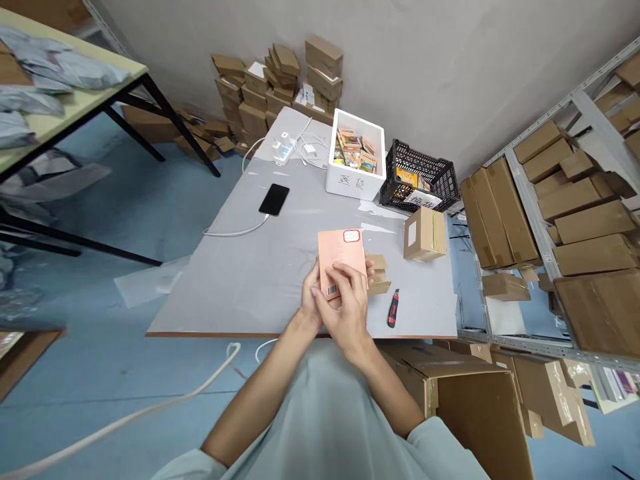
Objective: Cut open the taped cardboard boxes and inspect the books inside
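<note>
Hands meet at the lower middle of the frame, both closed on 1 pink book [341, 257]. Right hand [347, 308] lies over its lower face with fingers curled across the cover, and left hand [312, 299] grips the left edge from behind, thumb near the barcode sticker at the bottom corner. The book stands tilted above the table [240, 267], clear of its surface, with a red-edged label at its top.

To handle this well, I judge the grip should stay on the edges, so the barcode and label are not covered, and the thin cover is not bent by the pressing fingers.

Just right of the hands lies a small folded carton [379, 273], partly hidden by the book. A red knife [393, 308] rests lower right of it, near the table edge. A closed box [425, 233] sits further right. Above, toward the upper middle, stand a white bin [356, 181] of small packs and a black crate [425, 175]. A phone [274, 199] on its cable lies to the upper left of the hands.
</note>
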### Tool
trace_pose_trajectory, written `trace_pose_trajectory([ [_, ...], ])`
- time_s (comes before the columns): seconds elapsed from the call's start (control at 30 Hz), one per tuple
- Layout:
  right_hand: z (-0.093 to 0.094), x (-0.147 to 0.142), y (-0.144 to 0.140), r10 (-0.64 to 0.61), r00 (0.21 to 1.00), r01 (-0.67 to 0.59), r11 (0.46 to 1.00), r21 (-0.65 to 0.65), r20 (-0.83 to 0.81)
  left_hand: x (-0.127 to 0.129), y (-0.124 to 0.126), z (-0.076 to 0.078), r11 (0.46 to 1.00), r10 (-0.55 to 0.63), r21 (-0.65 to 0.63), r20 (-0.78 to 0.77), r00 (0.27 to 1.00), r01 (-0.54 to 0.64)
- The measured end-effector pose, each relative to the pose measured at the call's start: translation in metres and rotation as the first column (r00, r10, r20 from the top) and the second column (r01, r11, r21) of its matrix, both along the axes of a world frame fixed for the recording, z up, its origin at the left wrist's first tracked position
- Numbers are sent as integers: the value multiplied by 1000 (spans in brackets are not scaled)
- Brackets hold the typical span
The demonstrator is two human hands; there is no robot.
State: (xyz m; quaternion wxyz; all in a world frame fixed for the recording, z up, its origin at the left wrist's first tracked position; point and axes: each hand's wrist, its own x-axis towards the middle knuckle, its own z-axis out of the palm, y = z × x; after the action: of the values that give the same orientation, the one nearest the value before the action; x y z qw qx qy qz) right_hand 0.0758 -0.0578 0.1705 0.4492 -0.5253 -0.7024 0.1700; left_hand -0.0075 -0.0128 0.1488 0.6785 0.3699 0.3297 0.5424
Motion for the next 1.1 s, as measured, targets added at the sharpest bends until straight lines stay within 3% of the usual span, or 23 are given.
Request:
trace_pose_trajectory([
  [0.13,7,15,3,33,985,-37,999,-21,-172,-8,10,1,984,13,-178,126,992,9],
  [0.27,2,43,12,-52,942,-5,986,-169,-332,-24,22,-9,971,172,-165,-9,985,-171],
  [0.37,-9,65,23,-159,892,38,959,-280,-424,-41,26,-16,973,230,20,-202,952,-231],
  [0.43,-15,75,31,-138,869,6,964,-267,-476,-50,26,-17,957,257,223,-341,904,-188],
  [0.5,-19,82,36,-89,854,-32,974,-223,-512,-55,23,-14,908,309,401,-439,844,-124],
  [0.6,-20,87,40,-52,847,-64,978,-199,-529,-53,15,-9,861,356,505,-509,784,-63],
  [0.7,-19,89,41,-35,859,-78,977,-199,-510,-47,8,-8,887,344,453,-508,789,-95],
  [0.83,-17,92,42,-130,847,-30,956,-291,-515,-44,10,-14,939,335,231,-452,827,-254],
  [1.1,-7,95,48,-104,857,-86,937,-338,-505,-51,21,-14,967,256,134,-462,849,-218],
])
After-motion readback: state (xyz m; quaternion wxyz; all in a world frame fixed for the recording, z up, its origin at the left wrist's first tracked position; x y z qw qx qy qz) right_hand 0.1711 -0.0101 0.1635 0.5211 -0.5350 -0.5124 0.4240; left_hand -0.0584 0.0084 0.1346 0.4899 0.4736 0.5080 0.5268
